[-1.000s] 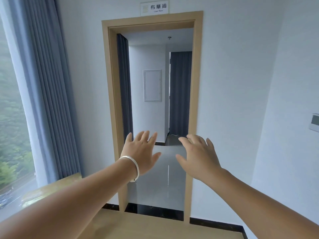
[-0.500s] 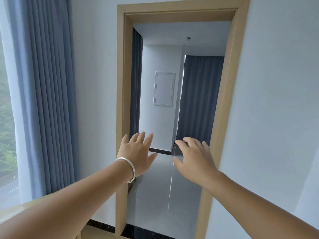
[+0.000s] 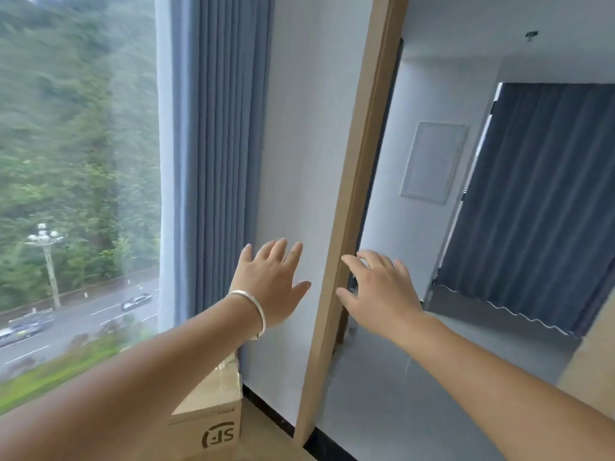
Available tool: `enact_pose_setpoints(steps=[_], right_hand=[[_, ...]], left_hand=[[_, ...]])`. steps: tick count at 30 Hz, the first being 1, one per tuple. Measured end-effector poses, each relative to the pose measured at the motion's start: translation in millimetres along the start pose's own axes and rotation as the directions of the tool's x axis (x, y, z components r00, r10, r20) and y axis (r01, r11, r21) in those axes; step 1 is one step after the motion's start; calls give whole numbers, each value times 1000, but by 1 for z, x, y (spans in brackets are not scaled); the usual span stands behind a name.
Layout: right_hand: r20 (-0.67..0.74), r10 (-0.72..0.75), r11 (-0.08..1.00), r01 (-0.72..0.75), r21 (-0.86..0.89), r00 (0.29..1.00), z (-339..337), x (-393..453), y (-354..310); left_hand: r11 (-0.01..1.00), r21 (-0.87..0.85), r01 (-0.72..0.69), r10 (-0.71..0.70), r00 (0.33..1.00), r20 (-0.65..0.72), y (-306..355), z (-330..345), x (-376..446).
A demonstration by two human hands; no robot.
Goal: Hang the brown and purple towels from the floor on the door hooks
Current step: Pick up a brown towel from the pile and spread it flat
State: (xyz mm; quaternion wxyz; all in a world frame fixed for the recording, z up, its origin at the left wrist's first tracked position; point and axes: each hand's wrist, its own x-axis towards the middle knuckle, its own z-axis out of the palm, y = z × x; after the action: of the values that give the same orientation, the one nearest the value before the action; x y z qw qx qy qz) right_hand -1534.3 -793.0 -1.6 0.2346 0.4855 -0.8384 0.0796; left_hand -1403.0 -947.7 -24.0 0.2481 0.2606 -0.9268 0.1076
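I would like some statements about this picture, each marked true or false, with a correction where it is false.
1. Both hands are empty. True: the left hand and the right hand hold nothing.
2. A bracelet is on the right wrist. False: it is on the left wrist.
3. A cardboard box stands by the curtain. True.
4. A brown towel hangs on the door frame. False: no towel is in view.

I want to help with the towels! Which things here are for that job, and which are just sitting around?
For the job:
left hand, open and holding nothing
right hand, open and holding nothing
wooden door frame, the way through
No towels or hooks show yet.

Just around:
cardboard box on the floor
blue curtain by the window
dark curtain
white wall panel
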Motion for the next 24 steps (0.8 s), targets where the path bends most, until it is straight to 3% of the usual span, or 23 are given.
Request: enact_pose_setpoints(steps=[5, 9, 17, 24], right_hand=[[30, -211, 969, 205, 137, 977, 59, 51, -78], [44, -383, 893, 358, 272, 923, 107, 78, -135], [59, -673, 666, 570, 481, 737, 201, 130, -203], [85, -847, 475, 674, 566, 525, 291, 127, -251]], left_hand=[[976, 97, 194, -202, 976, 85, -88, 23, -35], [910, 207, 358, -389, 911, 134, -140, 44, -64], [688, 404, 603, -704, 690, 169, -187, 87, -100], [515, 470, 717, -854, 475, 212, -191, 148, -157]])
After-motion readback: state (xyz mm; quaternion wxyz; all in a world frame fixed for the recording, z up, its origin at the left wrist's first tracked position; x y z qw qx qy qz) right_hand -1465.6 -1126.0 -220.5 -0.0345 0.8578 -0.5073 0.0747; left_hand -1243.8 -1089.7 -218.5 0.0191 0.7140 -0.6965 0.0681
